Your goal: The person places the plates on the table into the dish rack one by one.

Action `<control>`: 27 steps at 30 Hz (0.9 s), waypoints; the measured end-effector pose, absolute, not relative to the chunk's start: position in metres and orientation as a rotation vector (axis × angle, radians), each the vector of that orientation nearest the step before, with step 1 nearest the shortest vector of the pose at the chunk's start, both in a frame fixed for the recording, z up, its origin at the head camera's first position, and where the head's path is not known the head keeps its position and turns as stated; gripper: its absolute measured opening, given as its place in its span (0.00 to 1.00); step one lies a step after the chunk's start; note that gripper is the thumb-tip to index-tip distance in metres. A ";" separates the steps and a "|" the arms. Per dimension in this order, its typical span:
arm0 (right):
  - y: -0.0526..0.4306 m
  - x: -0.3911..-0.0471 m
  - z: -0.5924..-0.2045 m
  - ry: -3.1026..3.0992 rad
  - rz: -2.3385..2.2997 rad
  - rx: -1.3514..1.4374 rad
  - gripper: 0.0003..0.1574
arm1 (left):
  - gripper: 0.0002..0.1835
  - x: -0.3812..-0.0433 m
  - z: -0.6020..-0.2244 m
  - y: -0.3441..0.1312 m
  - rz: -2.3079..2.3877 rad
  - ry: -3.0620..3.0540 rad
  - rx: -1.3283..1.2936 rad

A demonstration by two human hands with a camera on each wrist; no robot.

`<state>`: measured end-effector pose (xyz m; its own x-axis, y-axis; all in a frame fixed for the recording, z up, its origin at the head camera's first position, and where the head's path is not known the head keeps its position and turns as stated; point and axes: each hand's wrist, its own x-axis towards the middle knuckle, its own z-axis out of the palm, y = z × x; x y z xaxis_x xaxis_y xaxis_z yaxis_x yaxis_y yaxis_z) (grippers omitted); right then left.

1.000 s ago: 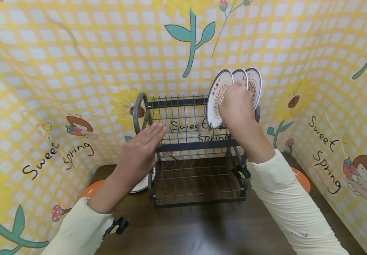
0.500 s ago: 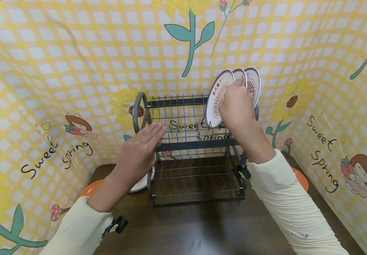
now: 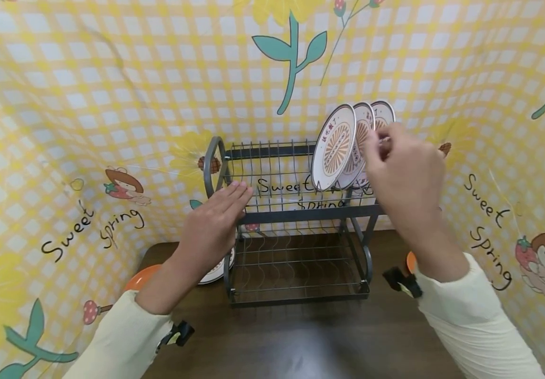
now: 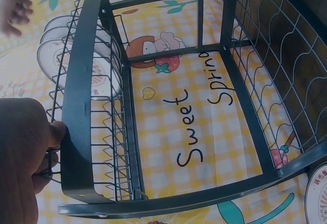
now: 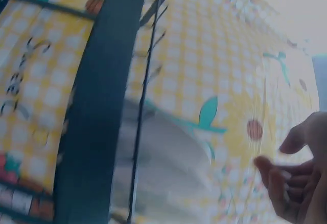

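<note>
A dark metal two-tier dish rack (image 3: 301, 213) stands in front of me. Three white plates with a brown sunburst print lean upright in its top tier at the right: a left one (image 3: 334, 150), a middle one (image 3: 363, 131) and a right one (image 3: 384, 112). My left hand (image 3: 211, 223) holds the left end of the top front rail (image 4: 79, 132), its fingers reaching over it. My right hand (image 3: 410, 173) is just right of the plates with loosely bent fingers. In the right wrist view those fingers (image 5: 278, 178) hold nothing and stand apart from a blurred plate (image 5: 158, 162).
The lower tier (image 3: 296, 268) has wavy wires. Left of the rack, another patterned plate (image 3: 218, 271) lies partly hidden on the dark brown table (image 3: 301, 337). Orange dishes show at the left (image 3: 142, 278) and right (image 3: 411, 262). Yellow checked cloth (image 3: 159, 79) surrounds the table.
My right hand has let go of the plates and moved right, uncovering more of them. My left hand stays on the rack's rail. The head view has shifted slightly.
</note>
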<state>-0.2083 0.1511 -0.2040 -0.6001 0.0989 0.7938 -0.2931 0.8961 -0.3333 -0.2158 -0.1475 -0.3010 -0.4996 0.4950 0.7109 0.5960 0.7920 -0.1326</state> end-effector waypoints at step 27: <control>0.231 -0.224 -0.319 -2.210 0.523 0.570 0.21 | 0.28 -0.217 -0.310 -0.148 -0.296 -2.133 -0.834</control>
